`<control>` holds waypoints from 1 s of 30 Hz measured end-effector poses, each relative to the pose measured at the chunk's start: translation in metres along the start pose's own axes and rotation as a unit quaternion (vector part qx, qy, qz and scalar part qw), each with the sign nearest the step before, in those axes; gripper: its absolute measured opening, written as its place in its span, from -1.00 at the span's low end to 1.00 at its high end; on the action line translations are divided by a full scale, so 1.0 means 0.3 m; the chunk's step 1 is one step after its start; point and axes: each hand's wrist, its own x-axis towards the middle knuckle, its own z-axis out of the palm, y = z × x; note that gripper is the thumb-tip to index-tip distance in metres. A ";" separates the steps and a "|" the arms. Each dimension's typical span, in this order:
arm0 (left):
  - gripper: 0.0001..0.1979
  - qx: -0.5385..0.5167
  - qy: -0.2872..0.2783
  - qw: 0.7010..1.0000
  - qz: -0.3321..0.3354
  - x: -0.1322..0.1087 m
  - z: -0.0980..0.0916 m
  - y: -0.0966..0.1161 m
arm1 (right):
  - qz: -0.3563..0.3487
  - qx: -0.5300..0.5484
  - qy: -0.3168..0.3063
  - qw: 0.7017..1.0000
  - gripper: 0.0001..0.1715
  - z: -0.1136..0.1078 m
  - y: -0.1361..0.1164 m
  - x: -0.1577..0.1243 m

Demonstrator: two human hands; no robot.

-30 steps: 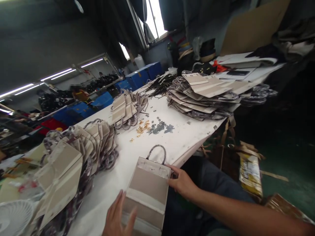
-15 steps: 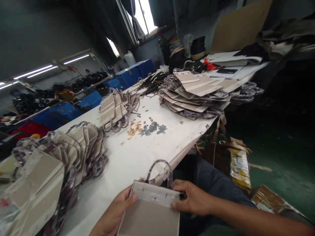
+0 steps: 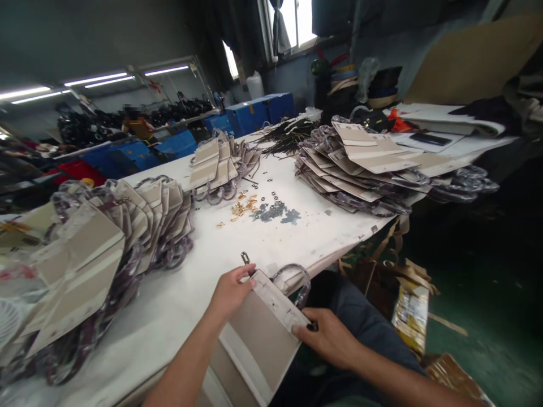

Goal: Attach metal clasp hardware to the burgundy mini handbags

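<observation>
A beige bag panel [image 3: 258, 333] is tilted over the table's front edge, with pale strips across it and a plastic-wrapped handle [image 3: 303, 280] at its top end. My left hand [image 3: 231, 294] grips the panel's upper left corner, thumb on top and fingers underneath. Just past those fingertips a small metal clasp piece [image 3: 245, 258] shows; whether it is held or fixed there I cannot tell. With thumb and fingers, my right hand [image 3: 328, 333] pinches the upper right corner. A small black thing [image 3: 313, 326] pokes out between its fingers, too hidden to name.
Gold metal fittings [image 3: 241, 208] and grey metal plates [image 3: 274, 212] lie scattered on the white table [image 3: 203, 333]. Stacks of similar panels stand left [image 3: 85, 260], far left-centre [image 3: 214, 164] and right [image 3: 360, 164]. Black straps [image 3: 286, 135] lie behind. A person [image 3: 138, 127] is in the background.
The panel has turned clockwise and shows more of its length. My left hand has moved up and forward with its corner. The metal clasp piece now shows. The camera view has swung left.
</observation>
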 end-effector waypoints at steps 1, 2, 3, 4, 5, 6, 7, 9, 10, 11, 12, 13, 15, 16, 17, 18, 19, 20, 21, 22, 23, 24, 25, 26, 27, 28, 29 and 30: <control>-0.40 -0.002 0.006 1.000 0.004 0.017 0.011 -0.007 | 0.002 -0.021 0.005 1.000 -0.68 -0.009 -0.003 0.014; -0.41 -0.007 0.010 1.000 0.008 0.031 0.019 -0.014 | 0.000 -0.054 0.009 0.998 -0.69 -0.021 -0.008 0.026; -0.43 -0.012 0.012 1.000 0.011 0.041 0.025 -0.021 | -0.005 -0.096 0.014 0.995 -0.70 -0.037 -0.016 0.035; -0.44 -0.016 0.014 1.000 0.014 0.049 0.028 -0.028 | -0.013 -0.143 0.022 0.989 -0.72 -0.055 -0.027 0.043; -0.45 -0.020 0.014 1.000 0.017 0.054 0.029 -0.034 | -0.023 -0.189 0.034 0.981 -0.72 -0.075 -0.041 0.050; -0.47 -0.022 0.014 0.999 0.020 0.056 0.028 -0.039 | -0.036 -0.229 0.049 0.972 -0.71 -0.094 -0.058 0.057; -0.48 -0.024 0.014 0.999 0.022 0.057 0.027 -0.045 | -0.057 -0.258 0.070 0.962 -0.70 -0.111 -0.078 0.066; -0.51 -0.024 0.015 0.999 0.029 0.053 0.025 -0.054 | -0.121 -0.281 0.106 0.946 -0.71 -0.130 -0.121 0.098; -0.52 -0.022 0.017 0.999 0.033 0.051 0.025 -0.058 | -0.158 -0.283 0.112 0.939 -0.72 -0.130 -0.144 0.121; -0.52 -0.019 0.018 0.999 0.037 0.048 0.025 -0.063 | -0.191 -0.289 0.105 0.932 -0.71 -0.125 -0.167 0.148; -0.53 -0.016 0.020 0.999 0.041 0.045 0.026 -0.069 | -0.216 -0.304 0.087 0.924 -0.67 -0.113 -0.188 0.178; -0.53 -0.012 0.023 0.999 0.046 0.042 0.028 -0.074 | -0.228 -0.328 0.062 0.915 -0.63 -0.098 -0.206 0.209; -0.55 -0.005 0.032 0.998 0.056 0.038 0.031 -0.085 | -0.226 -0.392 0.010 0.892 -0.59 -0.065 -0.234 0.265; -0.57 0.001 0.040 0.997 0.061 0.035 0.033 -0.090 | -0.221 -0.420 -0.007 0.880 -0.59 -0.050 -0.242 0.287; -0.59 0.006 0.050 0.997 0.065 0.031 0.036 -0.095 | -0.218 -0.439 -0.017 0.871 -0.60 -0.038 -0.246 0.303; -0.63 0.013 0.062 0.996 0.069 0.025 0.038 -0.099 | -0.215 -0.451 -0.022 0.866 -0.60 -0.030 -0.247 0.314; -0.65 0.020 0.077 0.994 0.073 0.014 0.041 -0.102 | -0.212 -0.456 -0.024 0.864 -0.60 -0.025 -0.244 0.321; -0.67 0.024 0.095 0.992 0.076 0.000 0.044 -0.106 | -0.210 -0.456 -0.022 0.865 -0.60 -0.022 -0.239 0.324; -0.69 0.032 0.116 0.989 0.086 -0.021 0.050 -0.110 | -0.208 -0.452 -0.018 0.867 -0.60 -0.022 -0.232 0.326; -0.71 0.052 0.141 0.983 0.109 -0.046 0.057 -0.117 | -0.206 -0.447 -0.014 0.870 -0.60 -0.024 -0.225 0.327; -0.73 0.085 0.168 0.972 0.144 -0.076 0.066 -0.126 | -0.204 -0.441 -0.011 0.874 -0.59 -0.025 -0.218 0.328; -0.73 0.129 0.191 0.955 0.186 -0.110 0.078 -0.138 | -0.202 -0.436 -0.007 0.877 -0.59 -0.026 -0.211 0.330; -0.72 0.182 0.208 0.933 0.231 -0.145 0.092 -0.152 | -0.199 -0.432 -0.005 0.880 -0.59 -0.026 -0.206 0.332; -0.69 0.237 0.220 0.907 0.269 -0.179 0.107 -0.168 | -0.194 -0.430 -0.004 0.882 -0.58 -0.026 -0.202 0.334; -0.65 0.286 0.226 0.883 0.295 -0.209 0.123 -0.184 | -0.189 -0.429 -0.003 0.883 -0.57 -0.024 -0.199 0.336; -0.61 0.323 0.231 0.866 0.305 -0.235 0.138 -0.200 | -0.186 -0.428 -0.001 0.884 -0.56 -0.021 -0.198 0.337; -0.57 0.350 0.235 0.853 0.307 -0.254 0.152 -0.212 | -0.183 -0.429 0.000 0.885 -0.55 -0.018 -0.197 0.337; -0.54 0.371 0.239 0.844 0.303 -0.267 0.164 -0.222 | -0.183 -0.429 0.000 0.884 -0.54 -0.013 -0.197 0.336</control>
